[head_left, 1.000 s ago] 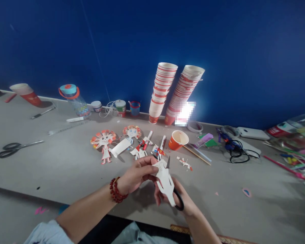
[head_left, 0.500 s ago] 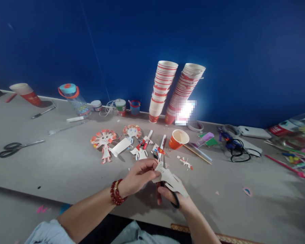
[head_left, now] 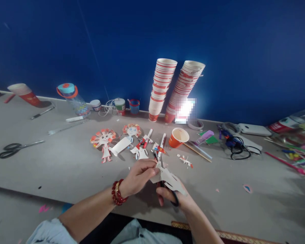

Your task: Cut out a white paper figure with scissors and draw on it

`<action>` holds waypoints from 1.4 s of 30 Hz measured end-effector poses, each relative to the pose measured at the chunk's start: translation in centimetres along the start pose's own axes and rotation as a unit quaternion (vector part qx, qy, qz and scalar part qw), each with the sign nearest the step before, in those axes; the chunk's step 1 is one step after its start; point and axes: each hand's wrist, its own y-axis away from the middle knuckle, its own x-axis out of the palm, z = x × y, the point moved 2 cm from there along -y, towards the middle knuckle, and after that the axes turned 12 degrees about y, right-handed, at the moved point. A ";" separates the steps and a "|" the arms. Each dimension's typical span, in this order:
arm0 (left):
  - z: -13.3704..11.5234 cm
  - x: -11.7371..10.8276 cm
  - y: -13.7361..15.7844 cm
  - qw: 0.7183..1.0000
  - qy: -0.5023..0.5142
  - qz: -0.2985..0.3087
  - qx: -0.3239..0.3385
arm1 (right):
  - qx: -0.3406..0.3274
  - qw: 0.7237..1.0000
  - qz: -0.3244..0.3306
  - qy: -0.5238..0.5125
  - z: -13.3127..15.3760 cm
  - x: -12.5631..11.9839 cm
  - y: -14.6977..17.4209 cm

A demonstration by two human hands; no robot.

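Note:
Between my hands is a white paper cutout [head_left: 171, 180] with finger-like strips on its right side. My left hand [head_left: 141, 175], with red beads at the wrist, pinches its left edge. Black-handled scissors [head_left: 174, 199] are in my right hand [head_left: 170, 196], partly hidden under the paper, and their blades point away from me through it. Just beyond lie paper scraps [head_left: 141, 153] and two white markers [head_left: 162, 141]. Two paper dolls [head_left: 105, 144] with red-and-white fringed hair lie to the left, beside a white paper strip [head_left: 121, 145].
An orange paper cup [head_left: 179, 138] stands behind my hands, with two tall cup stacks [head_left: 160, 89] against the blue wall. Other scissors [head_left: 20, 148] and a bottle [head_left: 72, 98] are at left. A glue gun [head_left: 231, 142] with a black cord lies right.
The paper and scissors have shifted slightly, and the blades show a little wider apart at the paper's top edge. Both hands keep their holds.

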 end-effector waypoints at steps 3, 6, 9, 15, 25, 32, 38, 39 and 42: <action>-0.2 0.1 -0.1 0.999 0.031 0.031 -0.021 | -0.009 1.000 0.006 0.015 -0.6 0.0 0.0; -0.3 0.2 -0.2 0.998 0.046 0.033 -0.026 | -0.015 1.000 0.012 0.009 -0.8 0.1 0.0; -0.2 0.2 -0.2 0.998 0.043 0.031 -0.032 | -0.004 1.000 0.013 0.000 -0.5 0.0 0.1; 0.0 0.1 -0.1 0.998 0.039 0.024 -0.047 | 0.012 1.000 -0.003 0.008 0.0 0.1 0.1; 0.5 0.2 0.0 0.995 0.082 0.022 -0.056 | 0.012 0.996 -0.011 0.083 0.5 0.2 -0.1; 0.4 0.2 -0.1 0.996 0.075 0.019 -0.053 | 0.021 0.998 -0.016 0.065 -0.5 0.6 -0.1; 0.3 0.3 -0.1 0.993 0.093 0.018 -0.065 | 0.020 0.998 -0.036 0.047 -0.8 1.0 -0.2; 0.3 0.3 -0.1 0.993 0.092 0.018 -0.066 | 0.021 0.998 -0.038 0.042 -0.7 1.1 -0.2; 0.5 0.3 -0.1 0.994 0.087 0.016 -0.064 | 0.027 0.998 -0.044 0.033 -0.4 1.2 -0.2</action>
